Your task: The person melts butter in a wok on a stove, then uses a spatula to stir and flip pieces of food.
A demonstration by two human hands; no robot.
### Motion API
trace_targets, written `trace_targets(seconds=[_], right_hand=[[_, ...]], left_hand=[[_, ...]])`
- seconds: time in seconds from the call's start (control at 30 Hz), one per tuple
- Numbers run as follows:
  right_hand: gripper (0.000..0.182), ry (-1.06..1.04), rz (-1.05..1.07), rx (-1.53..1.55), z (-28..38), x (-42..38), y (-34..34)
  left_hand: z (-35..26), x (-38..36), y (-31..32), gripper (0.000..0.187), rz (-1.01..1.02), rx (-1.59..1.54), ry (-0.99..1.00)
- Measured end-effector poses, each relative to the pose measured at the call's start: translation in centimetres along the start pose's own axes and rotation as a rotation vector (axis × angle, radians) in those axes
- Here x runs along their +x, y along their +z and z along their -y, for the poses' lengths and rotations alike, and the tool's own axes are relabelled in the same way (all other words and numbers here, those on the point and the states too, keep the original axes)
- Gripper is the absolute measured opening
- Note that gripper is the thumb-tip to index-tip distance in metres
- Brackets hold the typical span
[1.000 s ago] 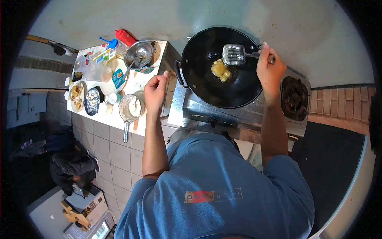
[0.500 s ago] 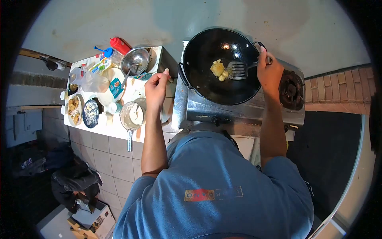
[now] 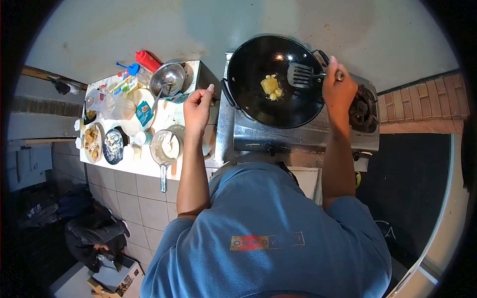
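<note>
- Steel stove [image 3: 298,140]: carries the wok on its left part, apparently so the heat comes from under the pan; its 1 visible burner [image 3: 363,109] is on the right.
- White worktop [image 3: 140,167]: stands left of the stove, seemingly to keep the dishes and bottles within reach.
- Black wok [image 3: 253,107]: its wide, sloping wall probably helps keep fat and food inside.
- Saucepan [image 3: 158,155]: holds a pale mixture near the front edge, its handle pointing towards the person, likely for an easy grab.
- Slotted spatula [image 3: 300,76]: its head is over the wok, right of the food and apart from it; the slots would let oil drain.
- Right hand [image 3: 339,89]: grips the spatula's handle beyond the rim, presumably away from the heat.
- Left hand [image 3: 197,110]: loosely closed beside the wok, nothing visible in it.
- Yellow food [image 3: 271,86]: lies inside the wok, near the middle.
</note>
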State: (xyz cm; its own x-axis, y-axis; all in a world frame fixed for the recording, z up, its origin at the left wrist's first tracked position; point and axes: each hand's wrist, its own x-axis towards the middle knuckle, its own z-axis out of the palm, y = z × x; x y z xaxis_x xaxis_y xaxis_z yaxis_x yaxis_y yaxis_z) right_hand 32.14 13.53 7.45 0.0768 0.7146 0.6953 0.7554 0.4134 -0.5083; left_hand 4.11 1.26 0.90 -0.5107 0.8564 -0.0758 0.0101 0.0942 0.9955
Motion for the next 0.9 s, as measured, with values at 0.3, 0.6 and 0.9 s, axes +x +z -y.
trace_targets(seconds=[0.3, 0.6, 0.9], right_hand=[[0.033, 0.016, 0.102, -0.083, 0.1, -1.0, -0.3], [0.029, -0.039, 0.132, -0.078, 0.3, -0.4, -0.7], [0.023, 0.008, 0.172, -0.01, -0.2, -1.1, -1.1]], left_hand=[[0.2, -0.2, 0.2, 0.027, 0.007, -0.005, 0.031], [0.6, -0.3, 0.5, 0.025, 0.0, -0.022, 0.061], [0.6, -1.8, 0.9, 0.026, -0.04, -0.015, 0.018]])
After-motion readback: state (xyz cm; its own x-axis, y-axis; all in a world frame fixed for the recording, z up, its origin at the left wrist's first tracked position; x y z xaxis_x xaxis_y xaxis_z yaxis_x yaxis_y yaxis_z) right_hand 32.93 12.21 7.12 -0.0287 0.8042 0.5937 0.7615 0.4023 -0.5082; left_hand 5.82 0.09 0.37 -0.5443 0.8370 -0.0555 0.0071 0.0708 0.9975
